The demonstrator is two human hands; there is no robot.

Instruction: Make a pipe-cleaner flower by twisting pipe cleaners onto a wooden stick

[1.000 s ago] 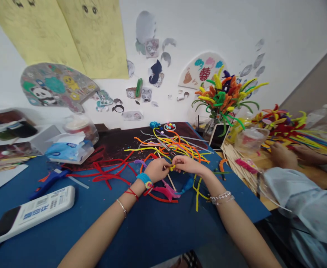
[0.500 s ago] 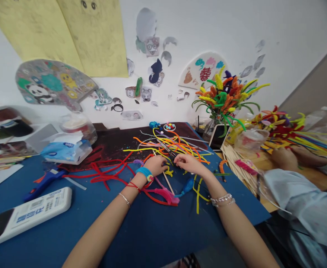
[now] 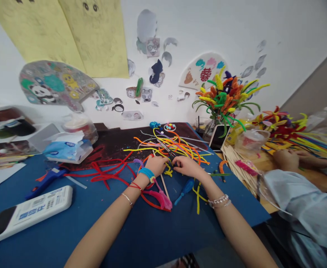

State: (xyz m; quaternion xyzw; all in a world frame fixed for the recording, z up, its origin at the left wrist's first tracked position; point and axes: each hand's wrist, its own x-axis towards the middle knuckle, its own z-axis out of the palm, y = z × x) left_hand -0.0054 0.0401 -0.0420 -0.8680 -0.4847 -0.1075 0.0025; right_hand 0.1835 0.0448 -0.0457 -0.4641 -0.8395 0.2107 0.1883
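Observation:
My left hand (image 3: 157, 165) is closed, fingers curled in a pinch on a short, bent yellow pipe cleaner (image 3: 168, 171). Close by on the right, my right hand (image 3: 188, 166) is closed too; its fingertips face the left ones, and what they hold is hidden. Just beyond both hands, scissors (image 3: 165, 146) lie on a tangle of orange and yellow pipe cleaners (image 3: 180, 140). A pink balloon-like piece (image 3: 164, 201) rests below my left wrist, near a wooden stick (image 3: 164, 186). Between my forearms lies a blue balloon-like piece (image 3: 187, 187), next to crossed yellow pipe cleaners (image 3: 198, 197).
Red pipe cleaners (image 3: 99, 173), a blue glue gun (image 3: 47, 180), a white boxy device (image 3: 31, 208) and a tissue pack (image 3: 67, 149) are on the left. At the back right stand a pipe-cleaner bouquet (image 3: 225, 95) and a phone (image 3: 218, 137). Another person's hands (image 3: 288, 160) are far right.
My hands have drawn slightly closer together, the right fingers curling in more. The pink piece has shifted left and toward me, apart from the blue one.

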